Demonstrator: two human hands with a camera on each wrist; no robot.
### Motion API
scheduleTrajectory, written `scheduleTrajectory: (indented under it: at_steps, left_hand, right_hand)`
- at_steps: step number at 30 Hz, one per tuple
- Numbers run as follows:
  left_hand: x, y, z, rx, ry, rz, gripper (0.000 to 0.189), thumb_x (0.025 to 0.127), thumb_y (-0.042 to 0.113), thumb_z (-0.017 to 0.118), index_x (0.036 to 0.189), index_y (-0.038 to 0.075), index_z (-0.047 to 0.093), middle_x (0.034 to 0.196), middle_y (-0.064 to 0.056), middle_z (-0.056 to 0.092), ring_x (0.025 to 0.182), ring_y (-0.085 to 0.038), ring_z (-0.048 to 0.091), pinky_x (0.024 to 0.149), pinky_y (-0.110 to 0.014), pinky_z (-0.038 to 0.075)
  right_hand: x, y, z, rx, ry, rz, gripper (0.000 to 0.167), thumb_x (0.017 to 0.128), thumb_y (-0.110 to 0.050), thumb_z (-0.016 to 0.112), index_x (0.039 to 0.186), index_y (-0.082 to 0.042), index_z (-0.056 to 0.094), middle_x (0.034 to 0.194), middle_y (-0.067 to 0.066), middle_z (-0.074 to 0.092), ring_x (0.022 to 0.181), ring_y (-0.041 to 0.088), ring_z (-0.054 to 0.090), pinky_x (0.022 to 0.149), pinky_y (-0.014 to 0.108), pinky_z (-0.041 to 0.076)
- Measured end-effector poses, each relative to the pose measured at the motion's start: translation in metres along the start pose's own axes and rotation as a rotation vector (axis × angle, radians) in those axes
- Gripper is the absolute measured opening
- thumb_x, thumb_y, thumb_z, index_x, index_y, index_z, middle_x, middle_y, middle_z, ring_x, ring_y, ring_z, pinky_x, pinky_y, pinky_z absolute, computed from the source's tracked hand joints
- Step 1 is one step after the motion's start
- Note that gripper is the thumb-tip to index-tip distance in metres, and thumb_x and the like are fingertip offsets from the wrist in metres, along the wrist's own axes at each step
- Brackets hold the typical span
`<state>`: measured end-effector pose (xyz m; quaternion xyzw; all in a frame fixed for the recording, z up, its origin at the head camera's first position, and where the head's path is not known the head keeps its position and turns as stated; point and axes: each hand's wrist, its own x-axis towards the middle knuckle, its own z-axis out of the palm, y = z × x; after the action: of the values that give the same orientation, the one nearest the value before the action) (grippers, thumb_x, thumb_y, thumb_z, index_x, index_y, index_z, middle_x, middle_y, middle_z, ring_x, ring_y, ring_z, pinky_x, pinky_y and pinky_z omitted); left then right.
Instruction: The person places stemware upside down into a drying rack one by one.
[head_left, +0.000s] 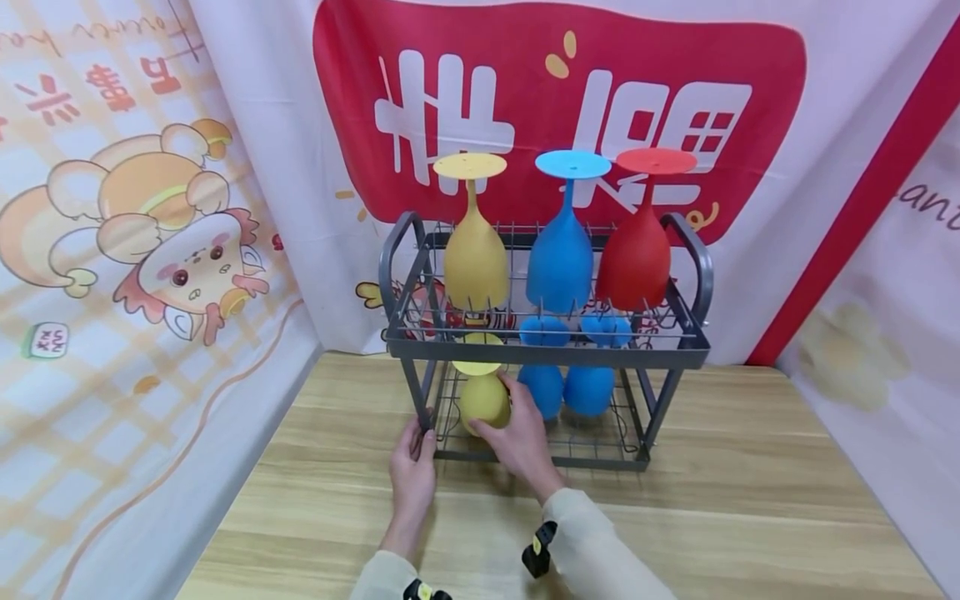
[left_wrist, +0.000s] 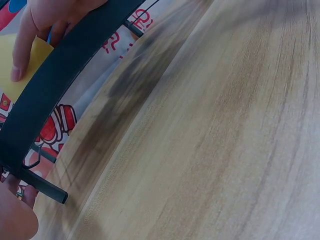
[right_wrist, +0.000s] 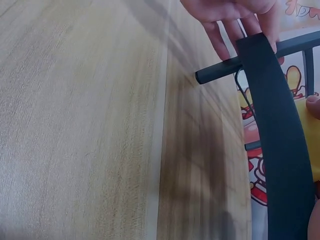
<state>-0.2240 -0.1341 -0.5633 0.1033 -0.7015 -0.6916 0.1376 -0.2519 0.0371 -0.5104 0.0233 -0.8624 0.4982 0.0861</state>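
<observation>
A two-tier dark metal rack [head_left: 547,357] stands on the wooden table. My left hand [head_left: 414,473] grips its front left leg near the bottom, thumb at the front and fingers behind; the right wrist view shows those fingers around the dark frame [right_wrist: 280,150]. On the lower shelf, an upside-down yellow goblet [head_left: 483,406] has its base upward. My right hand [head_left: 522,435] holds its bowl from the right, thumb in front and fingers at the far side. Two upside-down blue goblets [head_left: 588,391] stand just right of that hand.
Upside-down yellow [head_left: 476,258], blue [head_left: 560,262] and red [head_left: 634,262] goblets stand on the upper shelf. Directly above my right hand runs the shelf's front bar. Printed cloths hang behind and at both sides. Bare wooden table [head_left: 750,500] extends right of the rack.
</observation>
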Motion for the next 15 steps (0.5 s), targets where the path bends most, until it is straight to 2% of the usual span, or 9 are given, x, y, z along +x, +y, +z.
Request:
scheduleTrajectory:
  at_steps: [9, 15]
  left_hand:
    - [0.0014, -0.0003, 0.0019, 0.001, 0.0, 0.002, 0.044, 0.108, 0.008, 0.056, 0.151, 0.01, 0.056, 0.155, -0.014, 0.06, 0.145, -0.032, 0.057, 0.123, -0.045, 0.044]
    - [0.0006, 0.0, 0.0016, 0.005, 0.007, 0.009, 0.044, 0.107, 0.007, 0.057, 0.151, 0.011, 0.057, 0.155, -0.015, 0.059, 0.145, -0.034, 0.056, 0.122, -0.045, 0.044]
  right_hand:
    - [0.0055, 0.0027, 0.0053, -0.046, 0.017, 0.044, 0.089, 0.088, -0.036, 0.088, 0.161, -0.02, 0.039, 0.155, 0.011, 0.053, 0.135, 0.035, 0.058, 0.112, 0.059, 0.054]
    - [0.0063, 0.0042, 0.0081, -0.073, 0.03, 0.037, 0.091, 0.088, -0.04, 0.088, 0.162, -0.018, 0.038, 0.154, 0.013, 0.054, 0.134, 0.036, 0.06, 0.111, 0.06, 0.054]
